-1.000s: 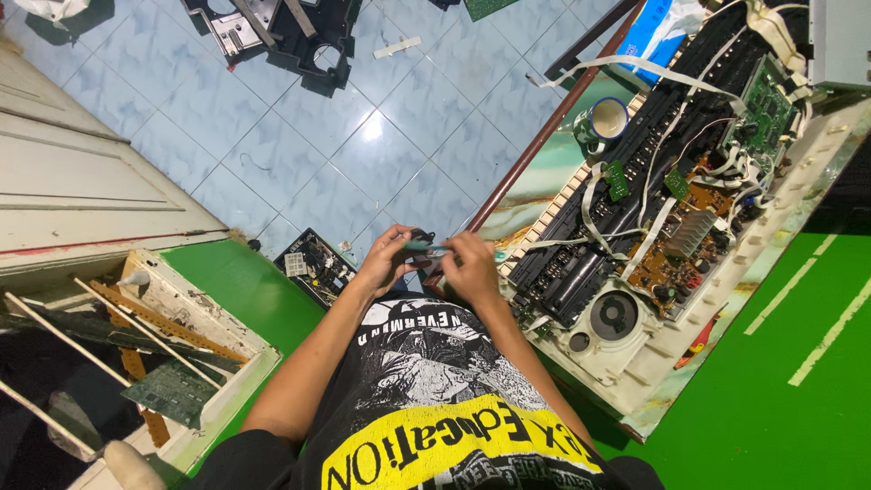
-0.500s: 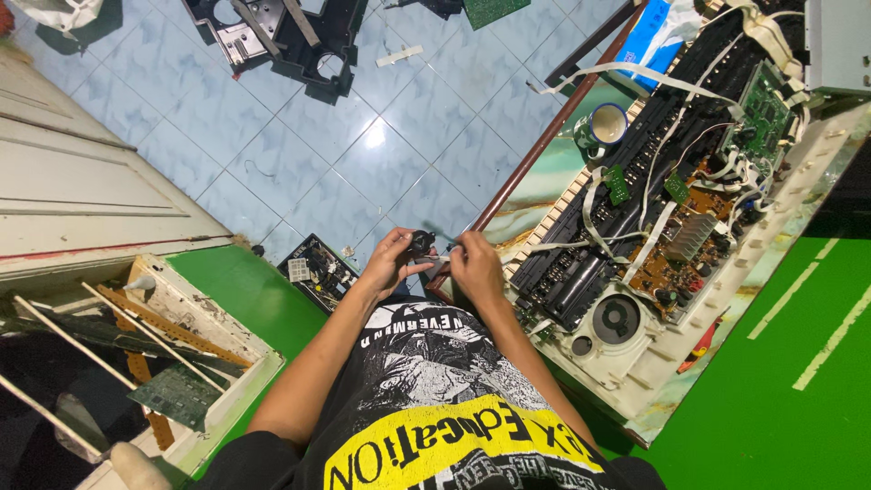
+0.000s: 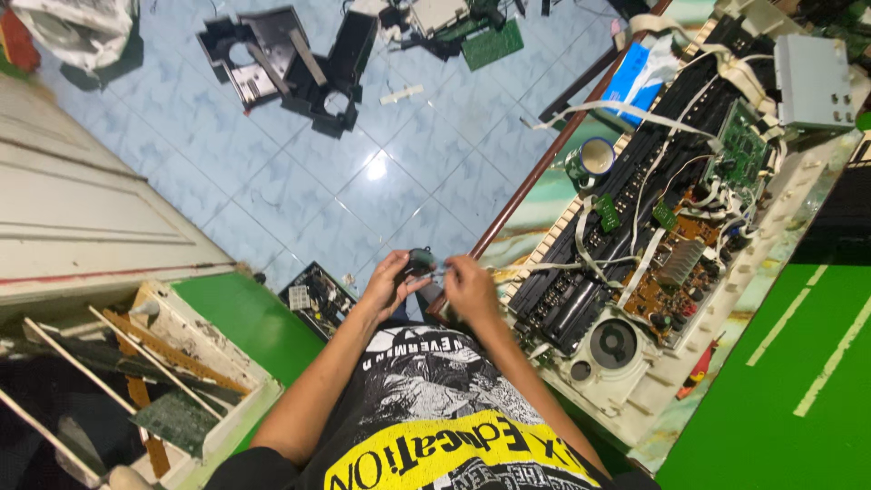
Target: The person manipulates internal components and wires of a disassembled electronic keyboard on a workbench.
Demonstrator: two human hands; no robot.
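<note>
Both hands meet just above the person's printed black tee (image 3: 426, 408), over the blue tiled floor (image 3: 299, 181). Left hand (image 3: 388, 289) is curled round a small dark round part (image 3: 420, 261), fingers wrapped on its underside & side. Right hand (image 3: 470, 287) is pinched shut at the part's right edge; something thin sits between thumb & forefinger, too small to tell what. The part sits between the two hands, just left of the opened keyboard (image 3: 671, 272).

Landmark = that opened keyboard, lying on the tabletop (image 3: 771, 399) w/ green cover. Inside it: brown circuit board (image 3: 667, 290), green board (image 3: 739, 150) further up, flat white ribbon cables (image 3: 635, 109) draped across, round speaker (image 3: 613, 343) at its near end. Its white key row runs along the left edge, nearest the hands. A mug (image 3: 594, 161) stands just left of the keyboard, on the marbled strip by the wooden edge. Blue packet (image 3: 635, 73) lies beyond the mug, near the keyboard's far end. Red-handled tool (image 3: 700, 367) lies just right of the speaker end.

Well left of the keyboard, on the floor: black plastic housing pieces (image 3: 290, 63) far up, a green board (image 3: 494, 41) near them, a white bag (image 3: 77, 27) in the far corner. Small black panel w/ white label (image 3: 313, 295) lies on the floor just left of the left hand. Further left, an open cream case (image 3: 154, 381) holds wood strips & a dark green board.
</note>
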